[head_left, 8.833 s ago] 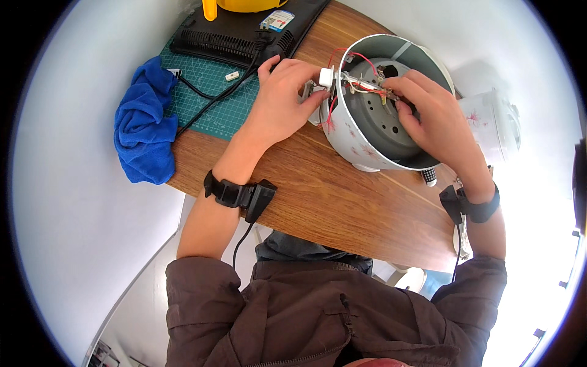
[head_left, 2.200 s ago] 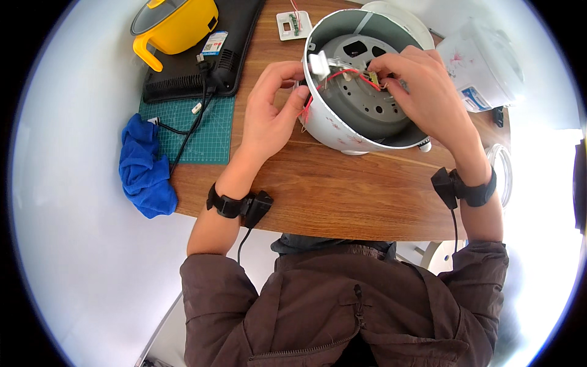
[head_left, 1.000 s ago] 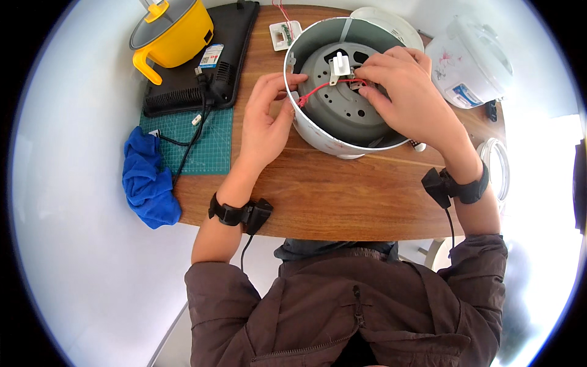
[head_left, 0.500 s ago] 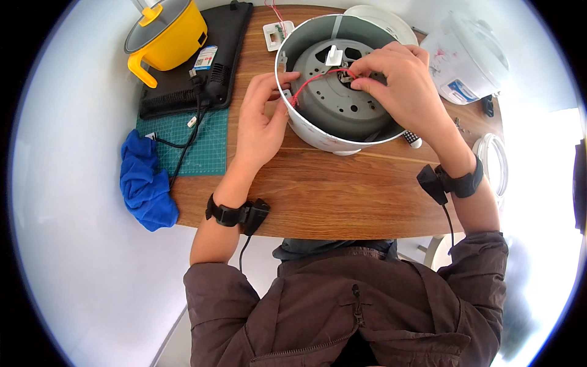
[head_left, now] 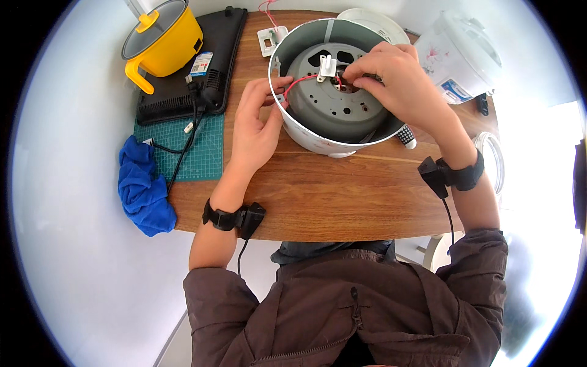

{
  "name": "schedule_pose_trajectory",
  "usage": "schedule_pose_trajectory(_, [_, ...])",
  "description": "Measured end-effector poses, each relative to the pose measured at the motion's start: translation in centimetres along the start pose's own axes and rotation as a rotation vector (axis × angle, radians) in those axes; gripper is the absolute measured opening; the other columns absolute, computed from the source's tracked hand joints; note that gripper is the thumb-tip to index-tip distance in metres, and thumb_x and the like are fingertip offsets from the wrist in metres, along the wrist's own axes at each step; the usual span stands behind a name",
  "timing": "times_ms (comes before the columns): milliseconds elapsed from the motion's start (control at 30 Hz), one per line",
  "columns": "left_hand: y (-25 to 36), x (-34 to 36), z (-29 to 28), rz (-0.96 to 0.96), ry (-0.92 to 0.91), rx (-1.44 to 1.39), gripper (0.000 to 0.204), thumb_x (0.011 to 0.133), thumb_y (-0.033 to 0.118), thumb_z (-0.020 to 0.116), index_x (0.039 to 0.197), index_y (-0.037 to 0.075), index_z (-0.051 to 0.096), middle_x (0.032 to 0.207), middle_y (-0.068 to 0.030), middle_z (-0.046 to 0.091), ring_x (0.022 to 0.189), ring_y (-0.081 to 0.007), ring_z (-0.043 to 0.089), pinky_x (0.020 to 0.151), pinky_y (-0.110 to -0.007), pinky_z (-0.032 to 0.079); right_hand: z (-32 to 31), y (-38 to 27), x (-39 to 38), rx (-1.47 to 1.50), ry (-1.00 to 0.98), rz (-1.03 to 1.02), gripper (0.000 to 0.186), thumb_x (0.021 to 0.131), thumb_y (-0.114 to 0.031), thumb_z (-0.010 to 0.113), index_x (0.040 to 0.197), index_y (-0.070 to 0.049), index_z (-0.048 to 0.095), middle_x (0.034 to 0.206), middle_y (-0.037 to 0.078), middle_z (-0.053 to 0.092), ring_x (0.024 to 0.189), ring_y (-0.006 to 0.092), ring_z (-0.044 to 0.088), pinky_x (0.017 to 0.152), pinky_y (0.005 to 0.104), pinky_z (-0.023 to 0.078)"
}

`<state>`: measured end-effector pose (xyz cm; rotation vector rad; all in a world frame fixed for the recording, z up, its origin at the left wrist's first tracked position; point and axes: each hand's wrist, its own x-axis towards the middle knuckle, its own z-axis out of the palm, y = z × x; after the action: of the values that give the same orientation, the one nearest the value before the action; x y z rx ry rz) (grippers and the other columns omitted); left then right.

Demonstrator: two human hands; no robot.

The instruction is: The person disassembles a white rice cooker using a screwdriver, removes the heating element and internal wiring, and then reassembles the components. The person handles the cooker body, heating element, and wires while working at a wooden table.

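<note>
A round, open metal appliance shell [head_left: 330, 145], white outside and grey inside, stands on the table before me. Inside it sits a grey domed metal part [head_left: 330, 105] with holes. My left hand [head_left: 254, 125] grips the shell's left rim, fingers inside and thumb close to the wall. A red wire [head_left: 299, 81] runs from beside those fingers to a small white bracket [head_left: 328, 66] near the middle. My right hand [head_left: 394, 82] reaches over the right rim, thumb and forefinger pinched at the central opening. A short bit of red wire shows beside these fingertips; what they grip is hidden.
At the left are a yellow pot [head_left: 165, 46] on a black panel [head_left: 214, 61], a green cutting mat [head_left: 199, 156] and a blue cloth [head_left: 143, 189]. A white lidded appliance [head_left: 458, 58] stands back right. A white switch plate [head_left: 269, 41] lies behind the shell.
My right fingertips have shifted at the central opening. The white bracket sits slightly lower and is turned, and the red wire's long arc now reaches it. My left hand stays on the rim.
</note>
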<state>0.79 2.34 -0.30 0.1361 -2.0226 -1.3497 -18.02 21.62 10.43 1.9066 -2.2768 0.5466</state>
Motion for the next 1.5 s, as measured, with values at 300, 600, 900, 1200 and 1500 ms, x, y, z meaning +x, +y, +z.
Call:
schedule_pose_trajectory(300, [0.0,-0.1,-0.4,0.007,-0.041,0.063,0.038,0.099,-0.007,0.055,0.135,0.002,0.062,0.127,-0.0086,0.063,0.118,-0.0184,0.064,0.101,-0.032,0.049,0.3,-0.5,1.3,0.008,0.22,-0.075,0.018,0.091,-0.008,0.07,0.107,-0.013,0.077,0.107,0.0,0.072,0.103,0.0237,0.066,0.095,0.0399,0.042])
schedule_pose_trajectory(600, [0.3,0.0,-0.2,0.025,-0.017,0.026,0.05,0.088,-0.017,0.048,0.131,0.003,0.065,0.126,-0.0142,0.06,0.114,-0.0264,0.065,0.099,-0.038,0.053,0.2,1.9,4.4,0.02,-0.069,-0.368,0.026,0.085,0.001,0.069,0.109,-0.009,0.075,0.12,0.004,0.071,0.103,0.0286,0.067,0.091,0.0404,0.052])
schedule_pose_trajectory(900, [0.2,-0.2,-0.5,0.039,-0.037,0.087,0.043,0.094,-0.014,0.052,0.134,-0.001,0.061,0.128,-0.0119,0.063,0.118,-0.0224,0.065,0.102,-0.034,0.051,-1.3,1.1,2.4,-0.202,0.028,-0.484,0.022,0.078,-0.003,0.073,0.098,-0.012,0.074,0.104,0.001,0.069,0.091,0.0266,0.068,0.082,0.038,0.057])
schedule_pose_trajectory(1200, [-0.8,-0.4,-0.2,0.052,0.213,0.018,0.047,0.091,-0.012,0.054,0.137,-0.001,0.056,0.127,-0.017,0.061,0.117,-0.0279,0.063,0.098,-0.037,0.053,-0.8,2.1,1.5,-0.117,0.074,-0.483,0.022,0.085,-0.009,0.077,0.106,-0.012,0.073,0.102,0.0,0.067,0.092,0.024,0.066,0.078,0.0372,0.055])
schedule_pose_trajectory(1500, [2.5,-0.5,-1.9,0.789,0.174,0.595,0.048,0.097,0.042,0.069,0.132,0.01,0.064,0.128,-0.0096,0.063,0.118,-0.0295,0.061,0.103,-0.046,0.048,-0.5,2.2,1.3,-0.136,0.097,-0.425,0.014,0.092,-0.018,0.073,0.104,-0.011,0.075,0.094,0.003,0.064,0.086,0.0246,0.064,0.076,0.0383,0.053])
